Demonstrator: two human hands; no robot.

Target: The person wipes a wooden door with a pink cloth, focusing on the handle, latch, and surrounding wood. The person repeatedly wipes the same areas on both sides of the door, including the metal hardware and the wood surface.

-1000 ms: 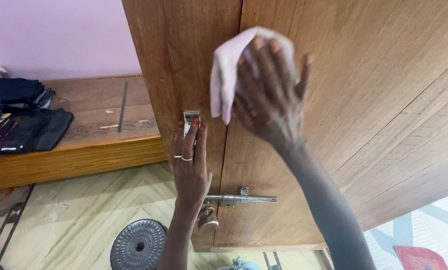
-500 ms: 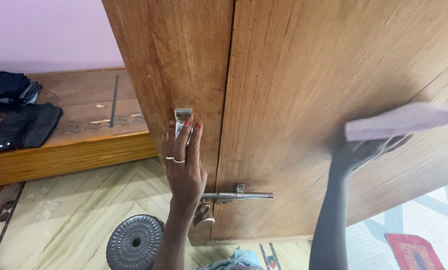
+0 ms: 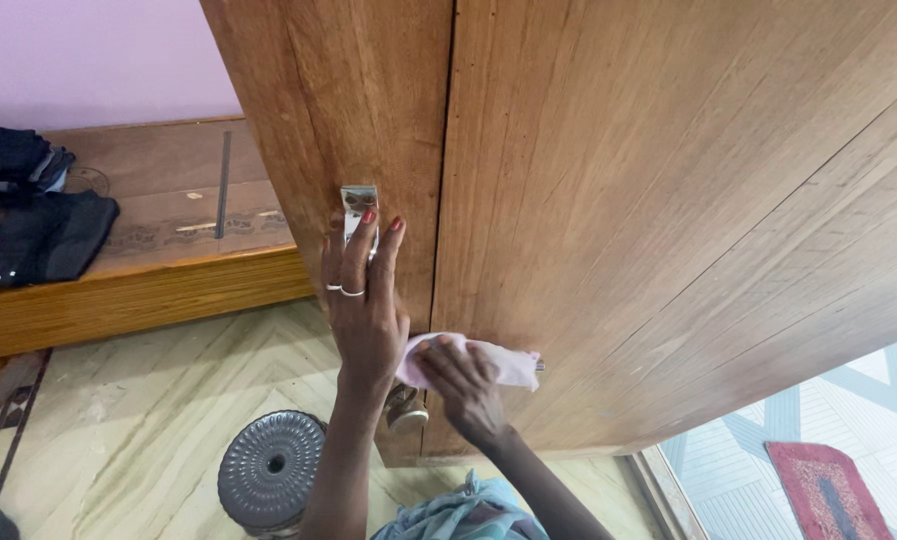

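Since the earlier frames the right hand (image 3: pixel 466 392) has been dropping from high on the wooden door (image 3: pixel 669 200) down to the sliding bolt (image 3: pixel 537 365) near its lower edge, carrying the pale pink cloth (image 3: pixel 489 360) along. Its fingers are closing around the cloth, bunching it over the bolt so that only the bolt's tip is showing past the fabric. The left hand (image 3: pixel 364 310) is resting flat on the narrower door leaf, fingers extended and together, fingertips touching the small metal handle (image 3: pixel 359 205) without gripping it, seemingly steadying the leaf. A padlock (image 3: pixel 407 412) is hanging just below the left wrist. By the look of it, the step in hand is wiping the bolt hardware; the next stroke is likely calling for rubbing the cloth along the rod while the left hand is bracing the door. A low wooden bed (image 3: pixel 169 270) with dark folded clothes (image 3: pixel 39 230) is standing behind, a round metal stand (image 3: pixel 274 470) is sitting on the floor.
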